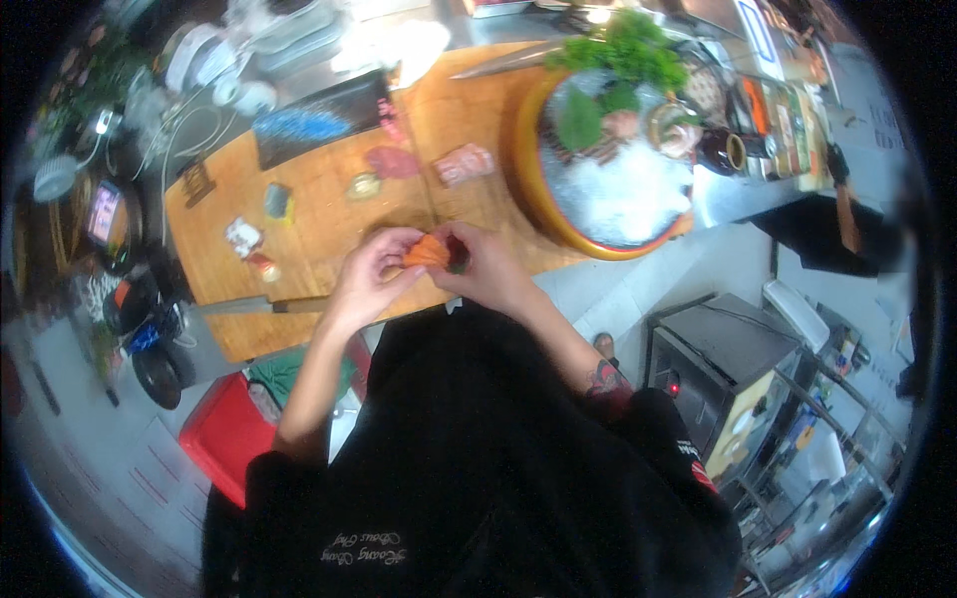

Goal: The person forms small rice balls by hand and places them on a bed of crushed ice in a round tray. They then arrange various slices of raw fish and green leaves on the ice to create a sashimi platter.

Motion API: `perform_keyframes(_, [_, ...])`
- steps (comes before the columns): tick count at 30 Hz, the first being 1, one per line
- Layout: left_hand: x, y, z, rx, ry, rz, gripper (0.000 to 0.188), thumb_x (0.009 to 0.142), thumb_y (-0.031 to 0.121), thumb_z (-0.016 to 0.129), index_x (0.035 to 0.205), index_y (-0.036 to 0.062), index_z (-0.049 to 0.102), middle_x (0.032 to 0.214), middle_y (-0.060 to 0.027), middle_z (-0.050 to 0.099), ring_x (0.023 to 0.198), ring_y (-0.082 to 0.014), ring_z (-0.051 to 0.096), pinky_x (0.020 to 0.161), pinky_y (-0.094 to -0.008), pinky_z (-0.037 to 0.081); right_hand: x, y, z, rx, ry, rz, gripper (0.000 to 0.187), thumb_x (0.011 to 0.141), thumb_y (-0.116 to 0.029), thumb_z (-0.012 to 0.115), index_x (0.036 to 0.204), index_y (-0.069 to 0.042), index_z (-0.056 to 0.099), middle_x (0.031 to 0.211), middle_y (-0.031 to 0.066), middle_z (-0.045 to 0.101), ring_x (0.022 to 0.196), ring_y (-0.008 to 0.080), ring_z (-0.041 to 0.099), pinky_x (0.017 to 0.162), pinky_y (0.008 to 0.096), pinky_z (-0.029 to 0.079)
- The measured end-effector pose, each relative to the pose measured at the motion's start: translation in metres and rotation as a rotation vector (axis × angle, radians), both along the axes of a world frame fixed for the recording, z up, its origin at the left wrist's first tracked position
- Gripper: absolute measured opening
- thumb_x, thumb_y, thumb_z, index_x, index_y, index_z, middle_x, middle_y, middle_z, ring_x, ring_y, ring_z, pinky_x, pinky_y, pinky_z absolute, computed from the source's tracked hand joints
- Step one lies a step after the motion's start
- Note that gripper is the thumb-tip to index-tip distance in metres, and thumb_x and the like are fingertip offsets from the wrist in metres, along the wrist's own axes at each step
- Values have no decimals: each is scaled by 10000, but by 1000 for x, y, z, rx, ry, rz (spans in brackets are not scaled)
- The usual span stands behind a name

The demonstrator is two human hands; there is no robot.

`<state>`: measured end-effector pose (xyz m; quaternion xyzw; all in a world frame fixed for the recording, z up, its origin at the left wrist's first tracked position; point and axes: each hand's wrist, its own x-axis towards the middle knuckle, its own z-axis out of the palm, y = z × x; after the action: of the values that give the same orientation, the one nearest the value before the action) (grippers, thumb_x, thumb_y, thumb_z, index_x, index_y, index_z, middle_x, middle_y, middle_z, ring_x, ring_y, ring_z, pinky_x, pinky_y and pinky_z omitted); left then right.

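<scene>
Between both hands, just above the near edge of a wooden cutting board point(329, 214), I hold orange slices that look like raw salmon point(427, 251). My left hand point(374, 274) pinches them from the left, thumb below. My right hand point(483, 264) grips their right side; something dark green shows under its fingers. Pink fish slices point(392, 162) and a paler pink-and-white piece point(464, 164) lie farther back on the board. A small pale yellowish item point(363, 185) rests near them. At the left, a knife point(264, 306) lies along the board's near edge.
A large round tub of ice point(633, 204) with leafy greens point(623, 55) stands at the right. Behind the board are a dark tray with blue marks point(319, 120) and a long knife point(508, 60). A red stool or bin point(224, 429) is at the lower left.
</scene>
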<state>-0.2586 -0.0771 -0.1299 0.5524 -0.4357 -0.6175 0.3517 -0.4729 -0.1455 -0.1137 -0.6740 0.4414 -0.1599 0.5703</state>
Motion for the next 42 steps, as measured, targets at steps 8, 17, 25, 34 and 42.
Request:
perform_keyframes(8, [-117, -114, 60, -355, -240, 1, 338, 924, 22, 745, 1232, 21, 606, 1069, -110, 722, 980, -192, 707, 872, -318, 570, -108, -107, 59, -372, -2, 6, 350, 786, -136, 820, 1090, -26, 688, 925, 161, 704, 893, 345, 694, 818, 418, 547])
perform_keyframes(17, [-176, -179, 26, -355, -515, 71, 354, 919, 118, 774, 1229, 9, 640, 1071, -122, 733, 975, -200, 716, 852, -328, 582, -138, -158, 16, -863, 380, 19, 338, 794, -226, 815, 1059, -81, 663, 969, 128, 713, 1038, 335, 635, 1003, 458, 432])
perform_keyframes(25, [-174, -169, 14, -408, -515, 134, 352, 878, 126, 808, 1181, 8, 675, 1060, -144, 684, 948, -241, 700, 837, -337, 578, -141, -161, 5, -857, 401, 71, 311, 827, -258, 798, 1037, -70, 667, 954, 142, 731, 1002, 355, 660, 1010, 491, 427])
perform_keyframes(34, [-166, -169, -2, -474, -471, 94, 361, 890, 126, 807, 1222, 47, 689, 1061, -96, 694, 978, -198, 681, 877, -315, 567, -135, -164, 4, -881, 449, 131, 310, 828, -316, 793, 993, -78, 685, 985, 152, 728, 1018, 355, 674, 1017, 500, 415])
perform_keyframes(42, [-162, -171, -10, -464, -504, 64, 485, 868, 139, 830, 1307, 83, 632, 1085, -75, 701, 1013, -200, 675, 919, -329, 553, -136, -158, -2, -907, 432, 31, 338, 803, -301, 814, 1036, -82, 706, 1001, 149, 719, 1079, 369, 646, 1046, 533, 396])
